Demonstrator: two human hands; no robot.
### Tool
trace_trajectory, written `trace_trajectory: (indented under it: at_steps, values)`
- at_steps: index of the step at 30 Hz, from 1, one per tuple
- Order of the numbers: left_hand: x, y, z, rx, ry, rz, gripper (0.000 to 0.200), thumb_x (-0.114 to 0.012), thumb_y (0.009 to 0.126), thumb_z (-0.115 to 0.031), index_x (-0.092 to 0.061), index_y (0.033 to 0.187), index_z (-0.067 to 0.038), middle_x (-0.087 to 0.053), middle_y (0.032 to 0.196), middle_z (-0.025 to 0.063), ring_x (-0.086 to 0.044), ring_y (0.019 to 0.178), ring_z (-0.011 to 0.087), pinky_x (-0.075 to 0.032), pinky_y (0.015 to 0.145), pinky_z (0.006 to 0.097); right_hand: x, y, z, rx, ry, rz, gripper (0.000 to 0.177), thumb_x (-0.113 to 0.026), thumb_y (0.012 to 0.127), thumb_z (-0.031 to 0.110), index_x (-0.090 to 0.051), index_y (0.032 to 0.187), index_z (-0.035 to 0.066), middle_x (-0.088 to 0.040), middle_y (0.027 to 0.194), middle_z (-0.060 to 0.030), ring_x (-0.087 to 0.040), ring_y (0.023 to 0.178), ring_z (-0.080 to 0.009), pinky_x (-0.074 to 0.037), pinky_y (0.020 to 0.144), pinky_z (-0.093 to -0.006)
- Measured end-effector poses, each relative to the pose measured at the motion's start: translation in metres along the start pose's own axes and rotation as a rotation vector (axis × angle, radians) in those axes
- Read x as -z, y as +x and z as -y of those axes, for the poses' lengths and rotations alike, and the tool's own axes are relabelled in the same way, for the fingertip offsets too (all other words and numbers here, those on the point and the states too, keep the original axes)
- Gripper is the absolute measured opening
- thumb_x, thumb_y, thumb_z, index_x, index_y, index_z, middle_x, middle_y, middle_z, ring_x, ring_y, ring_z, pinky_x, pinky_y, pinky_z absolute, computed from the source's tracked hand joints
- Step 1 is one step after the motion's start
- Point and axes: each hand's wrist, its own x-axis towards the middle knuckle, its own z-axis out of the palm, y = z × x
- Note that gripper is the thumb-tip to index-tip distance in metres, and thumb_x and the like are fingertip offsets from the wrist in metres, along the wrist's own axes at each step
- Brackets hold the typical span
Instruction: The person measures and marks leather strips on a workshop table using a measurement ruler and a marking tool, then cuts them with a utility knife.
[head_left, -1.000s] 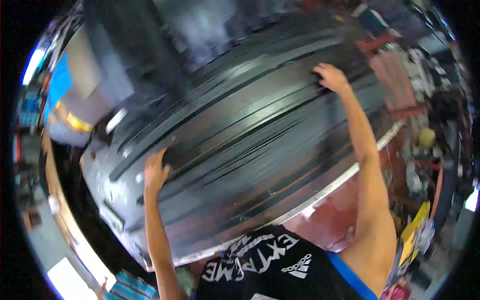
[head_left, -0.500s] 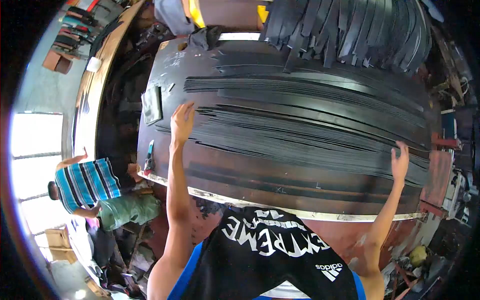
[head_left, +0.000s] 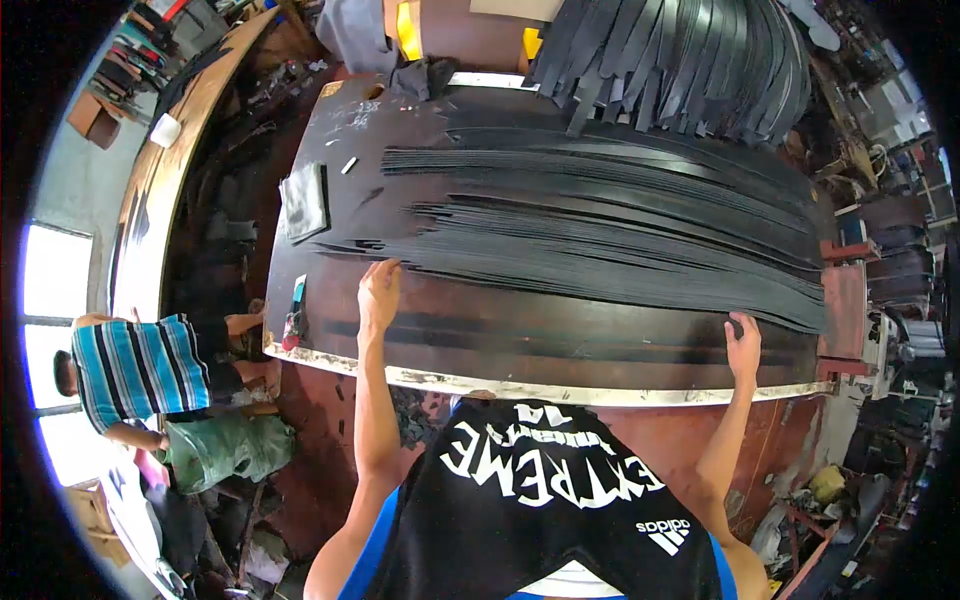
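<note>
Fingers (head_left: 386, 268) of L hand (head_left: 378, 292) & R hand (head_left: 743, 347) open, flat on black strips (head_left: 600, 250) atop table (head_left: 560, 385).

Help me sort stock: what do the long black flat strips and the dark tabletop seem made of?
Long black flat strips: likely rubber or leather, matte; similar ones droop limply behind. Dark tabletop: possibly painted wood, faintly glossy, pale worn edge.

Hard daylight pours in from a blown-out window (head_left: 40, 290) at nine o'clock, bleaching that edge white. The desk (head_left: 560, 350) at centre is evenly lit and sharp, and its dark top carries a soft sheen with little shadow. Fisheye distortion bows the desk's edge and squeezes the rim, where a black vignette closes in. Three to five o'clock sits dim and slightly soft.
</note>
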Motion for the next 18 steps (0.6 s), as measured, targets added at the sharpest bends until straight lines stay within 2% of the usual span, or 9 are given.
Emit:
trace_trajectory:
  at_steps: [1, 6, 8, 9, 10, 15, 18]
  values:
    - [0.002, 0.001, 0.003, -0.041, -0.001, -0.002, 0.017, -0.062, 0.091, -0.011, -0.070, 0.104, -0.003, -0.068, 0.090, 0.0154, -0.066, 0.081, 0.0339, -0.052, 0.074, 0.0407, -0.001, -0.008, 0.001, -0.013, -0.019, 0.007, 0.022, -0.067, 0.090, 0.010, -0.065, 0.110, 0.002, -0.065, 0.113, -0.0153, -0.060, 0.109, -0.0371, -0.046, 0.095, -0.0407]
    - [0.017, 0.004, 0.005, 0.003, -0.046, 0.022, 0.016, -0.063, 0.091, -0.010, -0.070, 0.104, -0.004, -0.067, 0.090, 0.0142, -0.066, 0.081, 0.0344, -0.052, 0.073, 0.0407, -0.018, -0.047, 0.020, -0.084, -0.015, 0.058, 0.021, -0.067, 0.089, 0.011, -0.066, 0.108, 0.002, -0.066, 0.109, -0.0157, -0.062, 0.103, -0.0360, -0.049, 0.091, -0.0407]
    - [0.023, 0.001, 0.004, 0.004, -0.047, 0.059, 0.016, -0.064, 0.090, -0.010, -0.070, 0.103, -0.004, -0.067, 0.090, 0.0142, -0.066, 0.082, 0.0340, -0.052, 0.073, 0.0410, -0.029, -0.064, 0.020, -0.018, -0.007, 0.103, 0.021, -0.068, 0.089, 0.012, -0.067, 0.107, 0.001, -0.066, 0.109, -0.0167, -0.063, 0.103, -0.0356, -0.049, 0.090, -0.0406]
    - [0.026, 0.000, 0.005, -0.049, -0.002, 0.054, 0.017, -0.064, 0.090, -0.010, -0.070, 0.105, -0.005, -0.067, 0.091, 0.0141, -0.066, 0.085, 0.0339, -0.052, 0.075, 0.0413, -0.033, -0.073, 0.031, -0.049, -0.004, 0.096, 0.020, -0.067, 0.089, 0.011, -0.067, 0.106, 0.000, -0.066, 0.109, -0.0173, -0.063, 0.104, -0.0359, -0.049, 0.091, -0.0407]
    - [0.021, -0.003, 0.014, -0.147, -0.002, -0.014, 0.016, -0.064, 0.091, -0.008, -0.070, 0.105, -0.003, -0.068, 0.092, 0.0160, -0.067, 0.085, 0.0335, -0.052, 0.075, 0.0394, -0.036, -0.079, 0.036, 0.005, -0.028, 0.101, 0.021, -0.067, 0.089, 0.010, -0.066, 0.107, -0.001, -0.066, 0.109, -0.0175, -0.062, 0.105, -0.0366, -0.049, 0.091, -0.0406]
    - [0.034, -0.019, -0.004, -0.155, -0.058, 0.105, 0.015, -0.060, 0.092, -0.004, -0.069, 0.103, -0.001, -0.066, 0.093, 0.0155, -0.063, 0.087, 0.0361, -0.051, 0.077, 0.0424, -0.040, -0.110, 0.067, -0.015, 0.002, 0.096, 0.021, -0.067, 0.089, 0.011, -0.065, 0.107, 0.000, -0.066, 0.108, -0.0173, -0.062, 0.104, -0.0380, -0.049, 0.090, -0.0421]
    - [0.019, -0.040, 0.000, -0.241, -0.054, 0.171, 0.014, -0.060, 0.092, -0.004, -0.069, 0.102, -0.002, -0.066, 0.093, 0.0153, -0.063, 0.086, 0.0363, -0.051, 0.077, 0.0423, -0.042, -0.123, 0.080, -0.038, -0.035, 0.116, 0.022, -0.067, 0.089, 0.012, -0.066, 0.108, 0.000, -0.066, 0.108, -0.0175, -0.062, 0.104, -0.0377, -0.049, 0.091, -0.0411]
